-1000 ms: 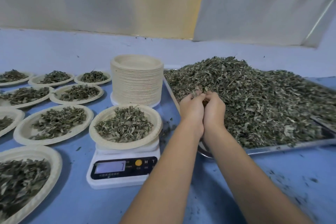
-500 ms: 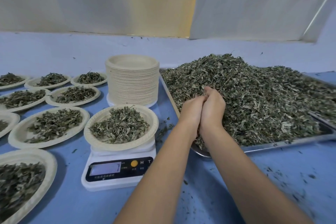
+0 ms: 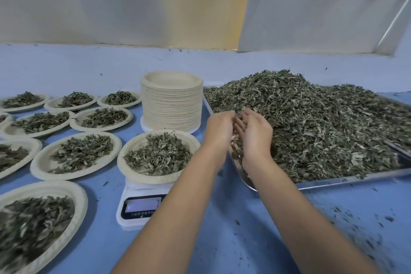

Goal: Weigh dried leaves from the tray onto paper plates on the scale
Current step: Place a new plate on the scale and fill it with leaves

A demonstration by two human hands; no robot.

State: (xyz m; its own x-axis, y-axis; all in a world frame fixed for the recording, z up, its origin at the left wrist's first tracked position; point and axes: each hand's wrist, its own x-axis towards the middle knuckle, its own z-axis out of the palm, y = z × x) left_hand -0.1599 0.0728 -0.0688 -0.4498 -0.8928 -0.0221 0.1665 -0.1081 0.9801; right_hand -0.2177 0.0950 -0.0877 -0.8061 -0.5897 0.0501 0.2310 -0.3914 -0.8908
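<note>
Steel tray [image 3: 333, 181] of dried leaves [image 3: 311, 122] sat right of the scale [image 3: 142, 207], which carried a filled paper plate [image 3: 131, 145]. From my end, right hand [image 3: 255, 133] was loosely cupped above the tray's corner, fingers relaxed; left hand [image 3: 219, 127] was curled beside it, couldn't tell its hold.

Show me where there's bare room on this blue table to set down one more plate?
Two patches: the far strip of table behind the filled plates, plate stack and tray, and the near right corner in front of the tray, though leaf crumbs litter it. The left side is crowded, plates nearly rim to rim beside the scale.
</note>
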